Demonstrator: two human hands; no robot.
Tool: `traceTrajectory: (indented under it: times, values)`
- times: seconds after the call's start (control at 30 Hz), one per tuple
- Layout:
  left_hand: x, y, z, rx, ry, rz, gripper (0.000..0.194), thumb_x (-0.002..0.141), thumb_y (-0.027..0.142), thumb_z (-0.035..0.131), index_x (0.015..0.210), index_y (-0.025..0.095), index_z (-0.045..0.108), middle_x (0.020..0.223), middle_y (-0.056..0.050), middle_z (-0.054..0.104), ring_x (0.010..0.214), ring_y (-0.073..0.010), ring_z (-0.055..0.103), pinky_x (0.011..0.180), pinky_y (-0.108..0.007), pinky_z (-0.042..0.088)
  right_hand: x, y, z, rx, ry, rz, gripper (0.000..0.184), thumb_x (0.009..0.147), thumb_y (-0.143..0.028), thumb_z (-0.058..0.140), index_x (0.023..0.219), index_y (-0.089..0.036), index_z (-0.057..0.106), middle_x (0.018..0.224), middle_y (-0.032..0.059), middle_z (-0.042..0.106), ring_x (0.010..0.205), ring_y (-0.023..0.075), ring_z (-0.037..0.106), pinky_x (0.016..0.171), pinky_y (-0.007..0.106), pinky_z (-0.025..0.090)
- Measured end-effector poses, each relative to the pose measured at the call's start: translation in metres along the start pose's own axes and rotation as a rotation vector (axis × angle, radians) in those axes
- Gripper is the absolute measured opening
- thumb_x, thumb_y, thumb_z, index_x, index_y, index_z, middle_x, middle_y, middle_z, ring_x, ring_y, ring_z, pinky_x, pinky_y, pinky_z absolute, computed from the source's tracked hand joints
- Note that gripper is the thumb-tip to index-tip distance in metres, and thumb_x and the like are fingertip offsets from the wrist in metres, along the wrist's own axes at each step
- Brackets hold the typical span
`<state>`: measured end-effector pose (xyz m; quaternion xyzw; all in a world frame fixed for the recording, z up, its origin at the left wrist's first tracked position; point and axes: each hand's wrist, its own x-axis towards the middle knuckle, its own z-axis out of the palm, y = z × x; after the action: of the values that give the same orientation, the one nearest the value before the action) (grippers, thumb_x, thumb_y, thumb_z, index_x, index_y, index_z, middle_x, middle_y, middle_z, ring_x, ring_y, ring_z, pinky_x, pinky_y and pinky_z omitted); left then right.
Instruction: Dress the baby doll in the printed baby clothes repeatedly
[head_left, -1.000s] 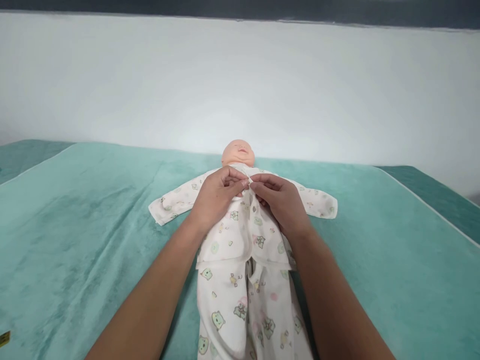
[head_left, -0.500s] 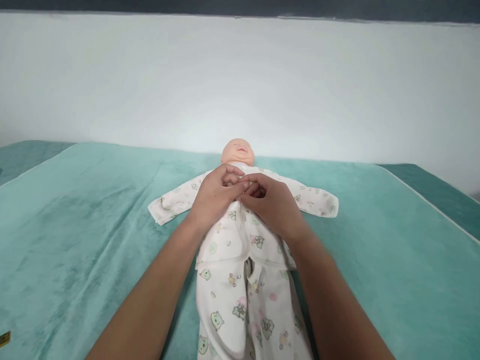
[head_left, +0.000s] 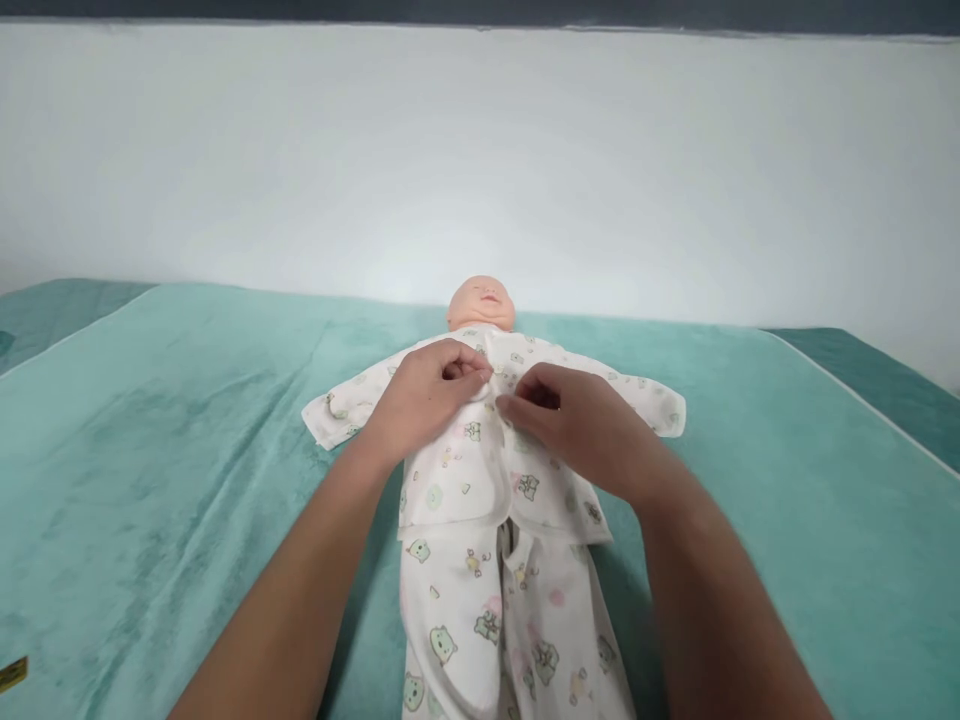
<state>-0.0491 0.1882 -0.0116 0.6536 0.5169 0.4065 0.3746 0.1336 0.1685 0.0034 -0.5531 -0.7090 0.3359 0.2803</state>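
Head view: pinched the soft, light-looking shirt (head_left: 457,480) by its front edge, best hold, with left hand (head_left: 425,398); curled right hand (head_left: 589,420) just beside that pinch (couldn't tell if gripping).

"Views held?"
"One: head camera, worn by the person."
"Station and facing?"
"Above the foot end of the doll (head_left: 481,303), looking forward and down along its body to the head, with the white wall (head_left: 480,160) square behind."
"Range?"
"Near: left hand (head_left: 426,393) and right hand (head_left: 581,420) mid-frame, forearms entering at the bottom edge; teal cloth (head_left: 757,520) spreading to both sides, wall farther off."
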Motion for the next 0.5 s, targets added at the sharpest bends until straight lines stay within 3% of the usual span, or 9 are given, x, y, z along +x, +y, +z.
traceTrajectory:
  times: [0.27,0.4,0.5]
  values:
    - [-0.011,0.011,-0.020,0.055,-0.325,0.022,0.016,0.080,0.034,0.061,0.076,0.023,0.071,0.071,-0.001,0.064,0.062,-0.0143,0.054,0.053,-0.025,0.039,-0.021,-0.022,0.011,-0.442,-0.035,0.015,0.025,0.078,-0.023,0.057,0.061,-0.022,0.039,0.057,0.0012,0.052,0.047,0.0116,0.034,0.048,0.031,0.017]
    - [-0.012,0.010,-0.020,0.058,-0.358,0.026,0.015,0.079,0.033,0.061,0.078,0.023,0.072,0.076,-0.002,0.067,0.069,-0.0162,0.060,0.057,-0.025,0.043,-0.020,-0.026,0.017,-0.516,0.008,0.015,0.026,0.076,-0.014,0.053,0.059,-0.022,0.034,0.056,0.0006,0.049,0.046,0.0103,0.028,0.048,0.030,0.017]
    - [-0.012,0.009,-0.017,0.087,-0.366,0.053,0.015,0.078,0.037,0.063,0.079,0.024,0.072,0.075,-0.001,0.066,0.067,-0.0155,0.058,0.053,-0.024,0.041,-0.016,-0.016,0.013,-0.390,0.002,-0.031,0.027,0.078,-0.017,0.051,0.056,-0.021,0.036,0.054,0.0001,0.048,0.047,0.0102,0.031,0.047,0.030,0.018]
